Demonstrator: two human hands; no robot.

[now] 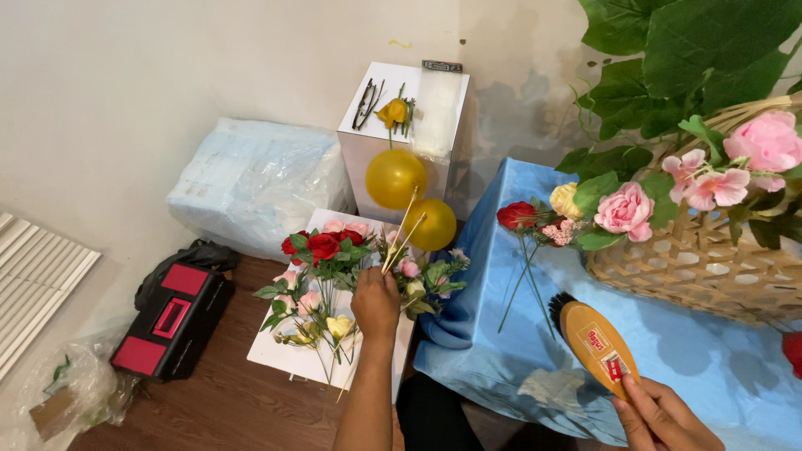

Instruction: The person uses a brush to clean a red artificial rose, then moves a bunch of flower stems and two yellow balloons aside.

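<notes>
My left hand (pixel 376 302) reaches down over a white board (pixel 284 355) strewn with artificial flowers (pixel 322 247). It grips two thin sticks, each topped with a yellow balloon (pixel 395 178); the second balloon (pixel 433 224) hangs lower right. My right hand (pixel 660 415) holds a wooden brush (pixel 595 341) by its handle, with the black bristles pointing up-left over the blue tablecloth (pixel 501 334). A loose red rose (pixel 518 215) with a long stem lies on that cloth near the brush.
A wicker basket (pixel 710 267) with pink flowers and big green leaves stands on the blue-covered table at right. A white pedestal (pixel 405 125) holds a yellow rose and twigs. A plastic-wrapped bundle (pixel 259 179), a red-and-black toolbox (pixel 171 317) and a plastic bag (pixel 67 392) lie on the wooden floor.
</notes>
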